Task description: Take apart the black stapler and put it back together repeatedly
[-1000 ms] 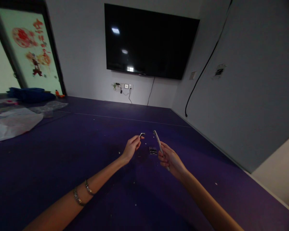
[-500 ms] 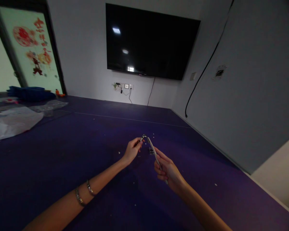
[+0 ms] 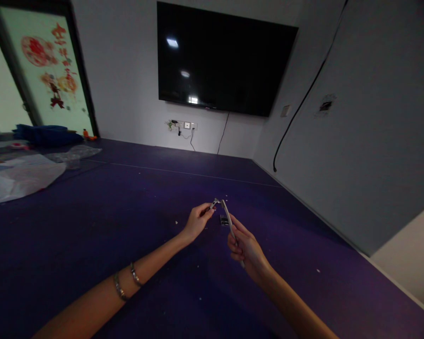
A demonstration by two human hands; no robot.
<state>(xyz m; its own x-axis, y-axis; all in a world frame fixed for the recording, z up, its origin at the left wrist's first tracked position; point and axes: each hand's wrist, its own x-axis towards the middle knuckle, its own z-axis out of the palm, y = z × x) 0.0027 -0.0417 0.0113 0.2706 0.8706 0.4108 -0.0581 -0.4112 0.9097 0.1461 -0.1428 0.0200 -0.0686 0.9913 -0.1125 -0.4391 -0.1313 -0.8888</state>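
Two bare hands meet over a purple surface (image 3: pixel 162 292) in front of me: the left hand (image 3: pixel 197 222) pinches a small metal piece (image 3: pixel 214 204) between thumb and fingers, its free end pointing up and to the right, while the right hand (image 3: pixel 245 247) has its fingers wrapped round a slim pale handle (image 3: pixel 227 215) that slants up to the left, the lower end poking out on the near side of the grip. The far tips of the two come together in the gap between the hands — whether they touch or only nearly so, I can't tell from here. A small dark item (image 3: pixel 224 220) lies between the hands, partly covered by the handle and too small to make out. Two bracelets (image 3: pixel 120 288) circle the left forearm (image 3: pixel 151 268), and pale specks (image 3: pixel 318 270) dot the purple. Off to the far left lie a white sheet (image 3: pixel 28 178), some crumpled clear plastic (image 3: pixel 76 154) just beyond it, and a dark blue bundle (image 3: pixel 49 135) with something orange (image 3: pixel 88 137) on its right, near a door (image 3: pixel 10 61) with red decorations (image 3: pixel 37 51). A television (image 3: pixel 226 59) hangs on the far wall above a row of sockets (image 3: pixel 186 125) — and on the right a black cable (image 3: pixel 304 98) trails down between a switch (image 3: pixel 285 111) and a rough hole (image 3: pixel 325 106)
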